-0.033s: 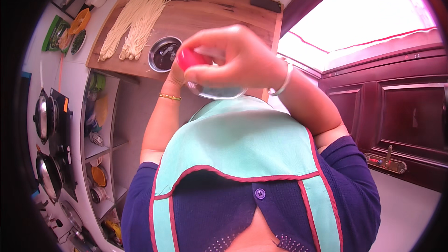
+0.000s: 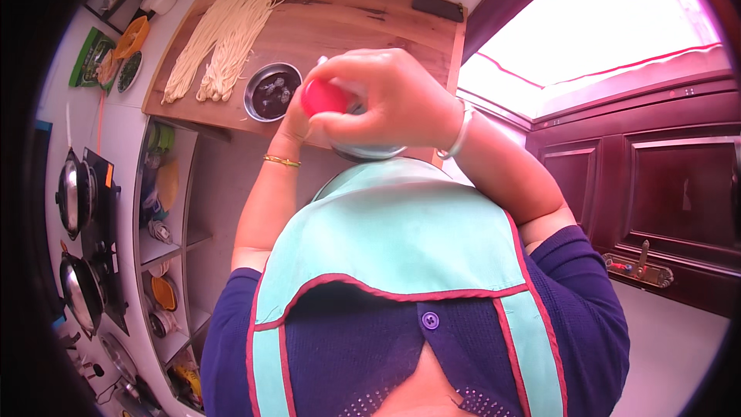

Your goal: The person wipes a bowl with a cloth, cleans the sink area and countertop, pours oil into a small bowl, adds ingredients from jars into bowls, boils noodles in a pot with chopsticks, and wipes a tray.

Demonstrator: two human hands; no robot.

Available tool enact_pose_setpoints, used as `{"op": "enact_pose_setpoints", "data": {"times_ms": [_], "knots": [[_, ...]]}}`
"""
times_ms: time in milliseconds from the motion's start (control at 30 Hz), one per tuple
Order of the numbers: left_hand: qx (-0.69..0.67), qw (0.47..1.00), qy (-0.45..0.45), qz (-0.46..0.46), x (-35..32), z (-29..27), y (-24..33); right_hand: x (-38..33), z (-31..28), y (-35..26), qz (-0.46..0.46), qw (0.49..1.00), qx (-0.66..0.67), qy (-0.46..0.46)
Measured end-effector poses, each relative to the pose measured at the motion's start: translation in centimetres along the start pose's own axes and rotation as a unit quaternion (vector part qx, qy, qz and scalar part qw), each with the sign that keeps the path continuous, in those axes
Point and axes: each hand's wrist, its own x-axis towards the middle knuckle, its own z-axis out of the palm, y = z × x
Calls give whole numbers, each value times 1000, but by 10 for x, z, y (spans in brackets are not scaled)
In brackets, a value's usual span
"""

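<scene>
My right hand is closed around a bright red, rounded thing, like a cap or handle; the rest of it is hidden by my fingers. Behind it, only part of my left hand shows, its fingers covered by the right hand. Just below my right hand, the rim of a shiny bowl or basin shows. To the left of my hands, a metal bowl of dark liquid with pale glints stands at the near edge of the wooden board. Long pale noodles lie farther left on the board.
The wooden board carries a dark phone-like slab at its far right. At the left, pans sit on a dark stove, near a green bag and an orange basket. Open shelves stand below.
My right hand and the red thing have shifted slightly right and down. The dark liquid's bowl is uncovered a little more, and less of the shiny bowl shows below the hand.
</scene>
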Motion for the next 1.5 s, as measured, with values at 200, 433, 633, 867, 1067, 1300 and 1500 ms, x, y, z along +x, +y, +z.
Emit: {"op": "enact_pose_setpoints", "data": {"times_ms": [200,433,633,867,1067,1300,1500], "knots": [[290,952,79,62,10,-26,1,-17,-33,12,-52,998,-11,14],[393,896,53,198,-11,62,52,-22,-59,23,2,990,-118,78],[499,836,-37,225,-21,70,46,-16,-46,28,-45,983,-175,-35],[523,817,-68,235,-24,69,42,-8,-40,16,-77,966,-242,-50],[626,726,-110,264,-32,84,50,-1,-27,0,163,898,-407,-24],[644,693,-177,270,-28,90,60,-13,-26,-8,109,950,-293,-14],[606,727,-172,275,-25,86,61,-27,-8,-37,97,944,-282,140]]}}
